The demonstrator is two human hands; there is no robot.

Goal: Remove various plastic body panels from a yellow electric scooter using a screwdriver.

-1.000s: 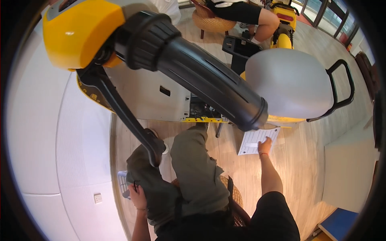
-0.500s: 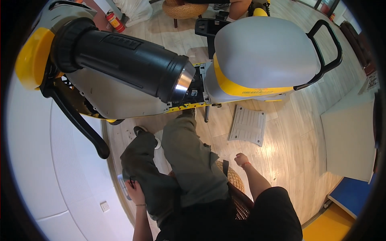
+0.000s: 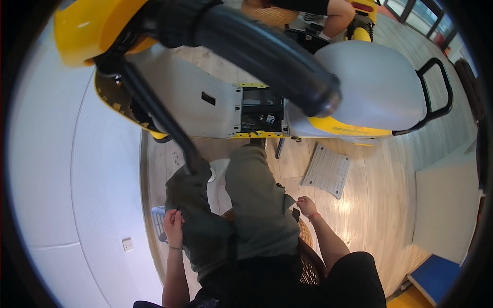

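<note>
My left hand [image 3: 173,228] is closed beside my left knee, with a small dark thing [image 3: 177,209] poking out at the fingertips. My right hand [image 3: 307,206] is closed too, just right of my right thigh near a loose flap of the trousers; what its fingers hold, if anything, is too small to make out. Before me stands a yellow and grey scooter [image 3: 190,97]. Its footboard has an uncovered compartment [image 3: 262,110] with dark parts inside. A ribbed grey cover panel [image 3: 327,171] lies on the floor to the right. Neither hand touches the scooter.
The blurred black handlebar grip [image 3: 262,51] and brake lever [image 3: 159,113] jut over the footboard. The grey seat [image 3: 372,84] is at right. A person's leg [image 3: 339,18] shows behind. A slatted grey basket [image 3: 159,220] stands by the white wall [image 3: 77,169]; a white cabinet [image 3: 444,195] is at right.
My view has shifted, so the scooter now appears farther right and the handlebar higher and blurred. My left hand has risen, its small dark thing now pointing up. My right hand is nearer the trouser flap.
</note>
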